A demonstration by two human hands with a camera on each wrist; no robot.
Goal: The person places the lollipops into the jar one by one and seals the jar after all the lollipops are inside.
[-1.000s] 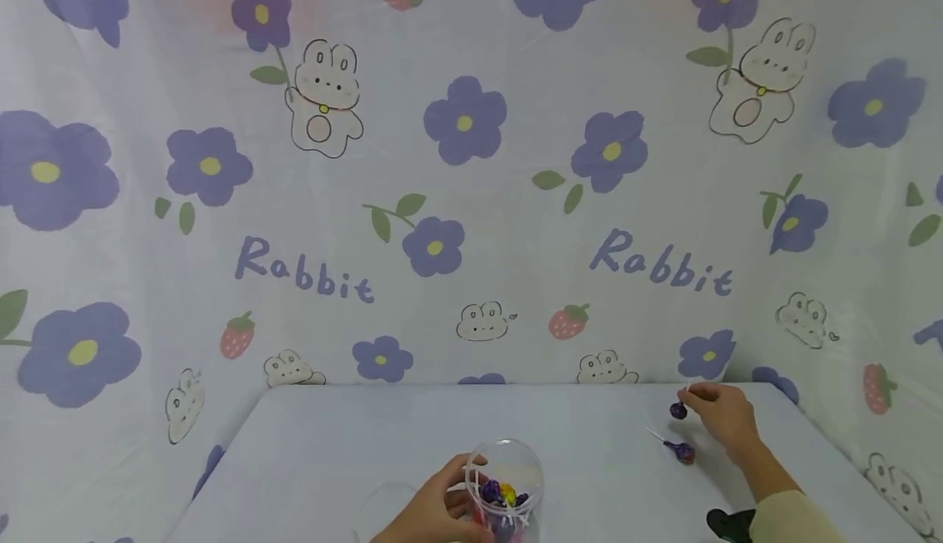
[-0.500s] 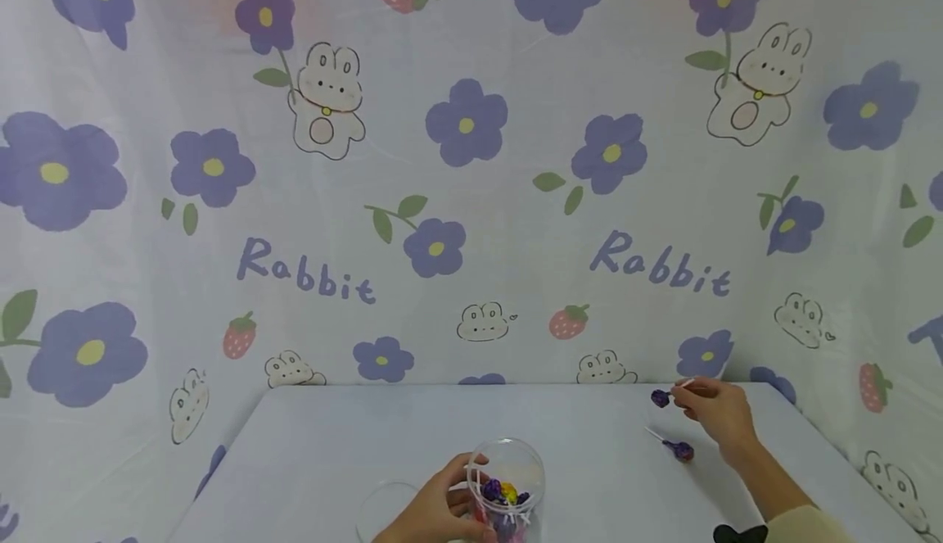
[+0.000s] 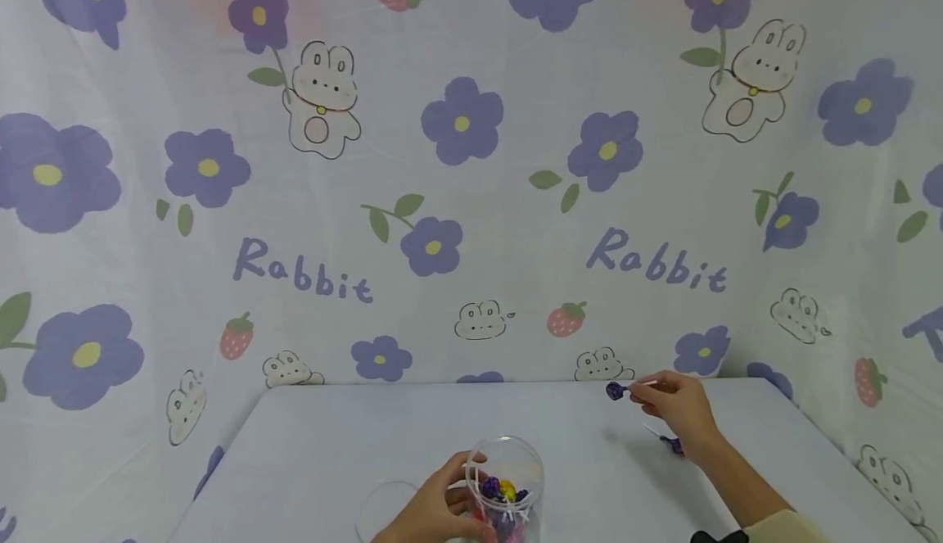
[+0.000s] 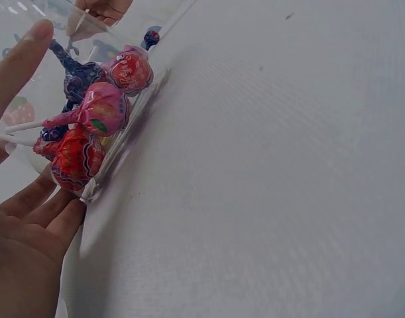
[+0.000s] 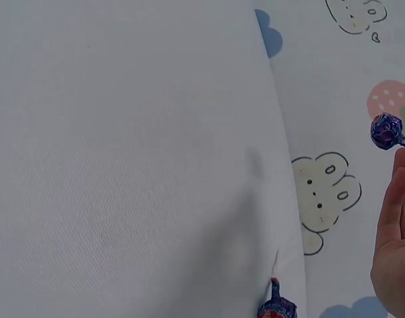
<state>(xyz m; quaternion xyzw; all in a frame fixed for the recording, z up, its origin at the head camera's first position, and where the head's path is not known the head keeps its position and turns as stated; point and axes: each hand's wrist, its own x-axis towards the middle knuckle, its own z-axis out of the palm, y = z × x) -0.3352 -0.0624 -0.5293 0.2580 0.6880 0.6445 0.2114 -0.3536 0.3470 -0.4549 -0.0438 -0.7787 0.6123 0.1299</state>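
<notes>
My left hand (image 3: 433, 509) grips a clear round jar (image 3: 519, 465), fingers and thumb around its side. Inside are several wrapped lollipops; the left wrist view shows a pink lollipop (image 4: 106, 110) and a red lollipop (image 4: 77, 159) low against the wall. The jar's top is uncovered. Up near the table's far edge, my right hand (image 3: 681, 410) pinches a purple-wrapped lollipop (image 3: 615, 391) by its white stick, head pointing left. Below that hand, a second purple lollipop (image 3: 672, 445) lies on the table, partly covered by the right wrist in the head view.
A clear round lid (image 3: 358, 514) lies left of the jar, partly behind the left hand. The white table (image 3: 324, 436) meets a printed rabbit-and-flower curtain (image 3: 471, 199) at its back edge. A dark object (image 3: 718, 536) shows beside the right sleeve.
My right hand has moved left with the lollipop, whose head has swung from hanging down to pointing left. The left hand and jar stay in place.
</notes>
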